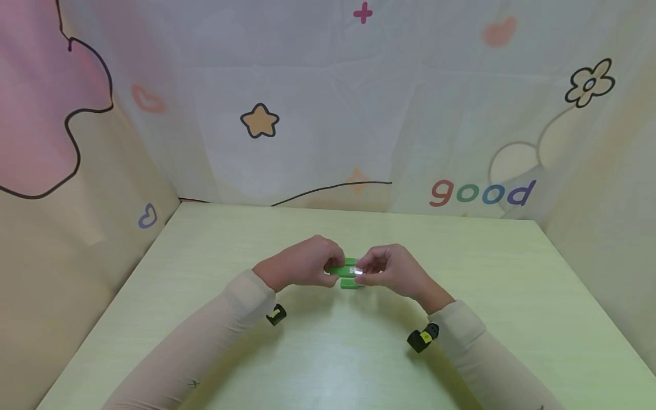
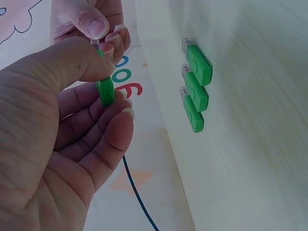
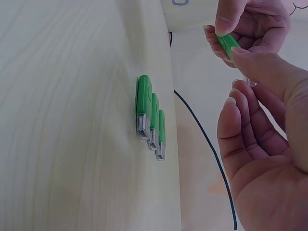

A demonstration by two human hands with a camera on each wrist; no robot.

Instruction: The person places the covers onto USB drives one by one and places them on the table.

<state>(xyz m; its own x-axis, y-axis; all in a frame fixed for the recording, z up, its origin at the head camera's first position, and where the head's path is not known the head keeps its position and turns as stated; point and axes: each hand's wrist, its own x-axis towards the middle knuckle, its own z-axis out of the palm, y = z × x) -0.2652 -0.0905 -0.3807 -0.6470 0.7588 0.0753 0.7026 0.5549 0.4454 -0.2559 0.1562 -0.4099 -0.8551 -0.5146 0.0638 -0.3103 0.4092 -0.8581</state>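
My left hand [image 1: 306, 263] pinches a green USB stick [image 2: 106, 91] by its body, holding it above the table. Its metal plug points toward my right hand [image 1: 398, 270]. In the right wrist view, my right thumb and fingers pinch the clear cap [image 3: 250, 82] at the plug end. Three more green USB sticks [image 2: 195, 90] lie side by side on the table just below the hands, with clear caps over their plugs. In the head view the hands partly cover this row.
The pale wooden table [image 1: 338, 364] reaches back to a printed cloth backdrop [image 1: 318, 142], which also rises at both sides. A black wrist camera [image 1: 423, 337] sits below the right cuff, and another camera [image 1: 277, 314] below the left.
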